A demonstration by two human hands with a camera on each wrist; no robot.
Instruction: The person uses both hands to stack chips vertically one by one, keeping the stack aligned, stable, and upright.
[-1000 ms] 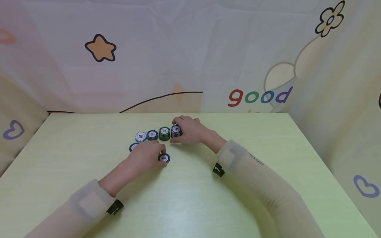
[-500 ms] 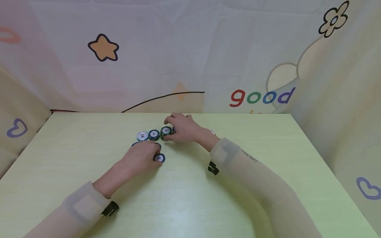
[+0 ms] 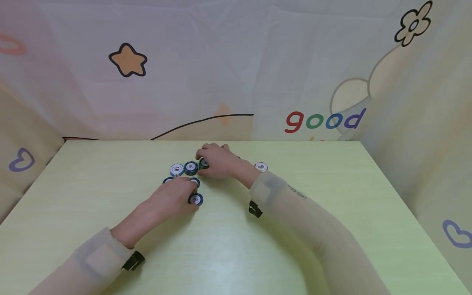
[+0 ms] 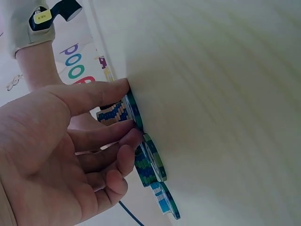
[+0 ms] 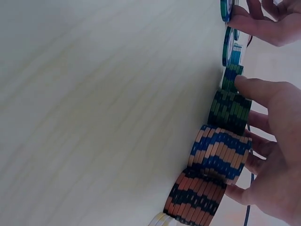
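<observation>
Between its thumb and index finger my left hand (image 3: pixel 171 198) pinches a blue-rimmed poker chip (image 3: pixel 196 199) near the table's surface. Two more blue-rimmed chips, one a flat poker chip (image 3: pixel 195 182), lie partly hidden beyond its knuckles. My right hand (image 3: pixel 217 160) reaches over a row of chip stacks, its thumb on the near side and fingers on the far side. The green stack (image 5: pixel 229 110) shows between thumb and fingers, with the dark blue-green stack (image 3: pixel 190 168) at the thumb. Beside these stand a blue-and-tan stack (image 5: pixel 220 153) and an orange-and-black stack (image 5: pixel 195 197), hidden by this hand in the head view.
A light blue and white stack (image 3: pixel 177 169) ends the row on the left. Past the right wrist shows a white chip (image 3: pixel 261 166). The pale wooden table (image 3: pixel 236 246) meets a printed cloth backdrop (image 3: pixel 206 73) behind the row.
My right hand has slid left along the row, from the blue-and-tan stack to the green one, uncovering the white chip at right. My left hand has shifted slightly left with its chip.
</observation>
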